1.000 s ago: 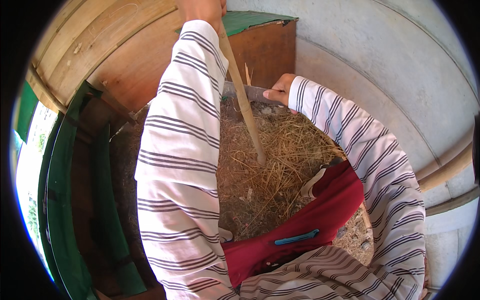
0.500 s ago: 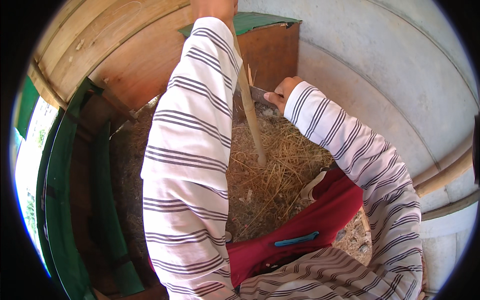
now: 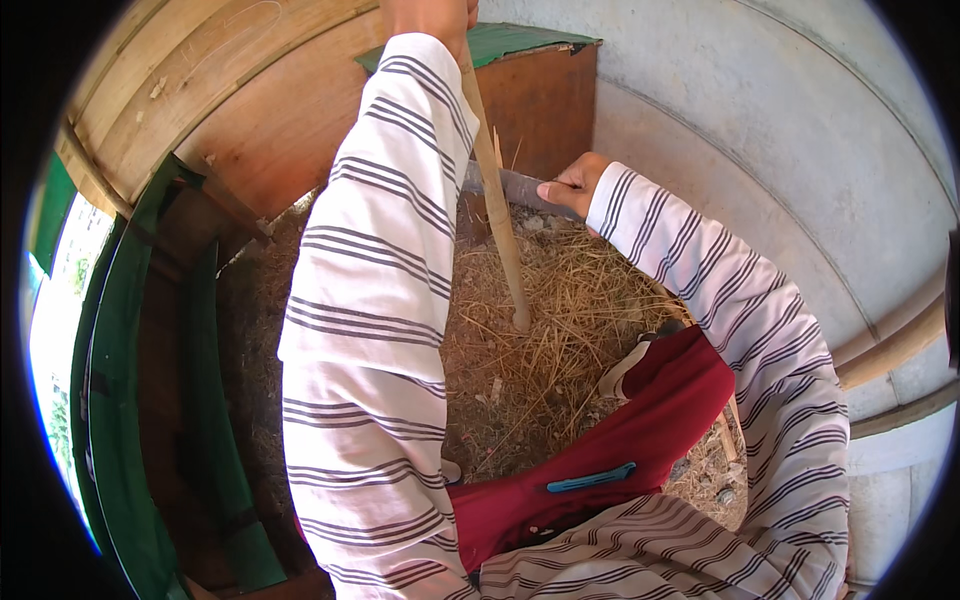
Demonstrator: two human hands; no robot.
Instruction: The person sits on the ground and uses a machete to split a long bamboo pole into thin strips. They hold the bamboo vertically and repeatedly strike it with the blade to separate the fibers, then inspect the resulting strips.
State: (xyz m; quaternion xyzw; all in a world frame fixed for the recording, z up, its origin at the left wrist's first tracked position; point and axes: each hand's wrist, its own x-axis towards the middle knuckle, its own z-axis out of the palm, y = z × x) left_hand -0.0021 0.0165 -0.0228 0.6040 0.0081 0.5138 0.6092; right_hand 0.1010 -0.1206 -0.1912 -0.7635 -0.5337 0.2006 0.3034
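My left hand is raised at the top edge of the view, closed around the upper end of a pale wooden stick. The stick slants down and its lower end rests in a heap of dry straw. My right hand grips a grey blade-like tool that lies across, just behind the stick, above the straw. Both forearms wear white sleeves with dark stripes. A dark red cloth with a blue clip hangs in front of my body.
Straw and soil cover the ground. A brown wooden box with a green top stands behind the straw. Wooden planks rise on the left beside a green frame. A pale plastered wall closes the right side.
My left hand has risen a little, lifting the stick's top toward the frame's upper edge. My right hand with the grey tool stays close behind the stick.
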